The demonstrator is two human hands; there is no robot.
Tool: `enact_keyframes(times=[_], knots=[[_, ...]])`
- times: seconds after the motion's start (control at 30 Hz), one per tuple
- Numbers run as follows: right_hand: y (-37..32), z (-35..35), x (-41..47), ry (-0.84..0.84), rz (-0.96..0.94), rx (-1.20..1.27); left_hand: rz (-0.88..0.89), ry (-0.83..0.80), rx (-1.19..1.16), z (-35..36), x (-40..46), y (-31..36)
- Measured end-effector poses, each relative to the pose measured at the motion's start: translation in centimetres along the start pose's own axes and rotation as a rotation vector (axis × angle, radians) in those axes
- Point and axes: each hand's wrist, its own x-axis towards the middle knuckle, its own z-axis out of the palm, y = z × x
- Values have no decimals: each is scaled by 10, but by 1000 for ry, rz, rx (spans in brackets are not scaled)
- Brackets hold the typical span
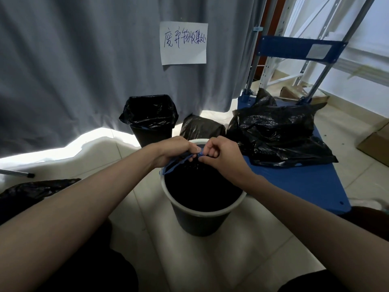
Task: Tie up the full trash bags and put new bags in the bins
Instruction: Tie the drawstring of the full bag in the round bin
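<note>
Both hands meet over the far rim of the round bin (207, 209), which stands on the tiled floor (263, 249) right in front of the person. The left hand (174, 151) and the right hand (219, 153) each have their fingers curled tight, pinching a folded blue bag (179, 162) between them; a strip of it trails down to the left across the bin's pale rim. The bin looks dark inside, and whether anything lies in it I cannot tell.

The blue bag is thin plastic film, so it should be very light, limp and a bit slippery, with layers that cling together. It will probably need to be rubbed apart at the mouth edge, which is where the fingertips hold it. Pulling too hard on one spot could stretch or tear it. Once open, the best hold is likely the rim of the mouth at two opposite points, so it can be spread over the bin's lip.

Behind stands a square black bin (150, 125) already lined with a black bag, against a grey curtain (84, 70) bearing a handwritten paper sign (184, 43). To its right sits a tied dark bag (201, 127) just beyond the round bin, and a large black bag (277, 133) slumps on a blue cart (305, 182), near the right forearm. Another black bag (31, 192) lies on the floor to the left, under the left arm. The cart's edge and the tied bag crowd the far side of the bin, leaving little elbow room there.
</note>
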Motion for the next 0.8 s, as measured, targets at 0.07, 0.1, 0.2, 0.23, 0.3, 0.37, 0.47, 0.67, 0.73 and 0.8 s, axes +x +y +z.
enact_keyframes(times=[0.07,0.1,0.2,0.23,0.3,0.37,0.47,0.67,0.73,0.8], knots=[[0,1,-2,23,-1,-8,-12,-9,23,1,0,2],[0,2,-2,33,-6,-9,-16,-14,34,2,0,3],[-2,2,-4,66,-4,-9,-26,-23,48,2,1,6],[-2,1,-3,73,3,-7,-34,-27,46,2,1,6],[-1,1,-4,75,19,-10,-56,-42,33,1,1,5],[-2,2,-6,69,37,-4,-74,-55,20,0,1,5],[-3,5,-7,56,51,36,-92,-47,-9,-3,1,4],[-3,7,-5,108,161,96,-118,-73,-86,0,2,6],[-3,7,-4,129,191,129,-120,-56,-96,0,2,7],[-3,7,-4,143,215,154,-105,-64,-118,-1,0,8]])
